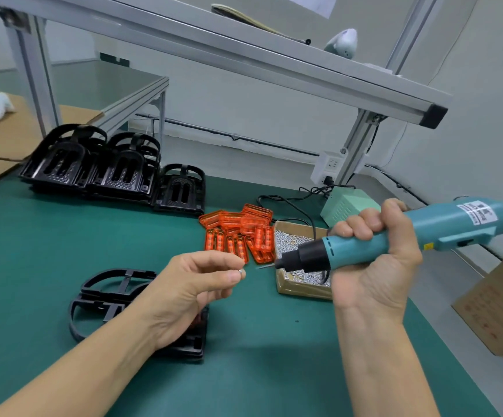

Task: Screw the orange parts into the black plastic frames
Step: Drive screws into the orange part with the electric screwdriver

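Head view: left hand (pixel 190 291) pinches a small screw (pixel 241 271) at thumb and forefinger tips, right hand (pixel 373 260) has its grip wrapped round the teal electric screwdriver (pixel 394 236), bit aimed at the screw, just apart. Black plastic frame (pixel 106 299) lies on the table (pixel 48 242) under the left wrist; orange parts (pixel 238 233) piled beside the screw box (pixel 292 266), w/ more frames stacked at the back left. Judged step: seat screw on bit, so keep screw in line w/ bit tip and hold the driver steady.
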